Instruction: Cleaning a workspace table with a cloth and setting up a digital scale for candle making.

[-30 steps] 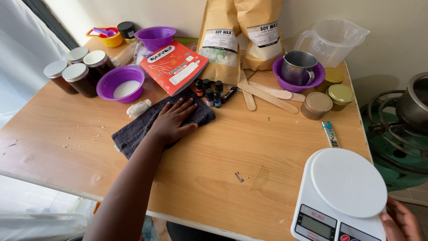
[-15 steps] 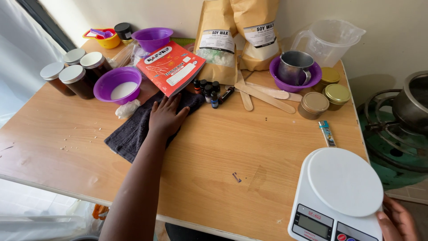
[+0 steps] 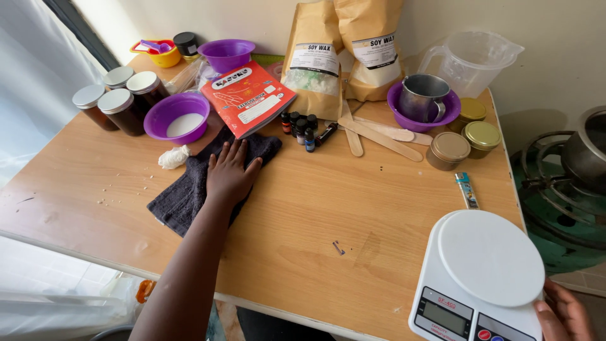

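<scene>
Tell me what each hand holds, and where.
Left hand lies flat on the dark cloth, gripping nothing. Right hand holds the white scale at its near right corner.

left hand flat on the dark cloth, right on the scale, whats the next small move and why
Probably draw the dark cloth toward the table's near edge with the left hand. The palm lies flat on it and its far end sits under the red booklet, close to the small bottles. The right hand steadies the white scale.
</scene>
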